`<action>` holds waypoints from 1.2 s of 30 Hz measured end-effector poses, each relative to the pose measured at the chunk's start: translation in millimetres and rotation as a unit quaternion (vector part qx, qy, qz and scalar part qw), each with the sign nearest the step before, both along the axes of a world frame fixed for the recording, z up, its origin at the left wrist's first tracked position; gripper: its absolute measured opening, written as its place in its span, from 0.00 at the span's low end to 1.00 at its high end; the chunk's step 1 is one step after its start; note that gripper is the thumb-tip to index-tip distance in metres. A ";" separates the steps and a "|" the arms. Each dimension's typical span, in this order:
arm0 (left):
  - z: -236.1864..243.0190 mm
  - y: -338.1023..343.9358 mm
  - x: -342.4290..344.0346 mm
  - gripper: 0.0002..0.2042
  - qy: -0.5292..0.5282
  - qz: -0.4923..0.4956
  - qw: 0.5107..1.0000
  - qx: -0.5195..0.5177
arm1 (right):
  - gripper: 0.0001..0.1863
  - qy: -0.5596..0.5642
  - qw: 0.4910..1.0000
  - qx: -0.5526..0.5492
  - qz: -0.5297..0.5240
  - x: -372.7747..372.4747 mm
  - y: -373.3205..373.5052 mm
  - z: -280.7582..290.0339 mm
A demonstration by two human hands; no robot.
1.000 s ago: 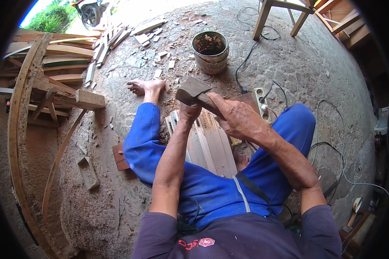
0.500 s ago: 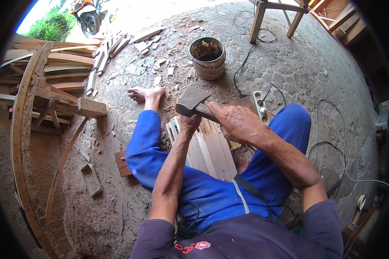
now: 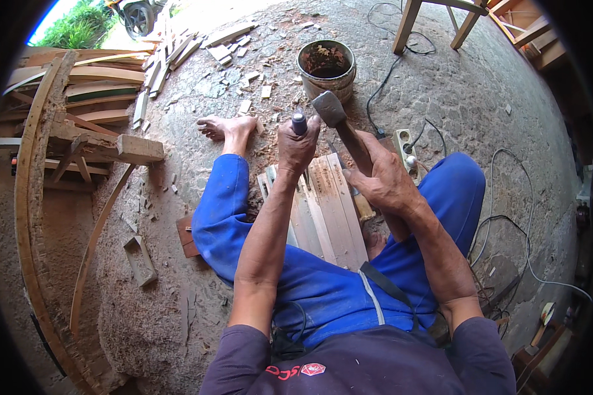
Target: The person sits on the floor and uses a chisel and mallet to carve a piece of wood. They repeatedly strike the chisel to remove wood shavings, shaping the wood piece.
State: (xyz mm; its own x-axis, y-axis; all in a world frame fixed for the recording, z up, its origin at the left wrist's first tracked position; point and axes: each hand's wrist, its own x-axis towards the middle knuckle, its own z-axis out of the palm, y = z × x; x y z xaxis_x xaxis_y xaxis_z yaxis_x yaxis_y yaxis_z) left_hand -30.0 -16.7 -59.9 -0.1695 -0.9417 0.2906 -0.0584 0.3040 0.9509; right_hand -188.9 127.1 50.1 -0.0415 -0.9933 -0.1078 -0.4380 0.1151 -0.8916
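Note:
My left hand (image 3: pixel 296 146) is closed around an upright chisel (image 3: pixel 299 122); only its dark, round handle end shows, and its blade is hidden behind the fist. Just to the right, my right hand (image 3: pixel 389 181) grips the wooden handle of a hatchet (image 3: pixel 328 109), its metal head raised near the chisel but apart from it. Several pale wooden pieces (image 3: pixel 339 217) lie side by side between my legs, below both hands. A row of dark marks or holes runs along one of them. Beside their right edge lies a tool with a wooden handle (image 3: pixel 364 207).
A stained bucket (image 3: pixel 339 85) stands ahead, near a stool (image 3: pixel 408 26). To the right are a power strip (image 3: pixel 405 141) and loose cords (image 3: pixel 527 224). Wood offcuts (image 3: pixel 171 59) are scattered at the far left. A curved wooden frame (image 3: pixel 29 197) stands along the left side.
The hatchet head has swung up and to the right, off my left hand, and has turned. My left hand has risen slightly, so the chisel's handle end now shows.

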 end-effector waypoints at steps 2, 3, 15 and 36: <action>-5.9 7.0 7.2 0.19 -0.040 -0.001 0.999 0.033 | 0.35 -0.003 1.000 -0.021 0.007 -1.2 -0.9 -5.4; -5.5 10.3 4.9 0.19 -0.028 0.007 1.000 -0.001 | 0.35 -0.010 1.000 -0.017 0.006 -1.8 -0.8 -4.4; -11.3 13.3 9.9 0.18 -0.063 -0.013 0.998 -0.016 | 0.35 0.014 1.000 -0.004 0.026 1.4 6.4 14.4; -33.9 50.4 26.1 0.19 -0.107 0.028 0.993 0.033 | 0.34 0.038 0.896 -0.438 -0.056 25.8 -6.7 117.7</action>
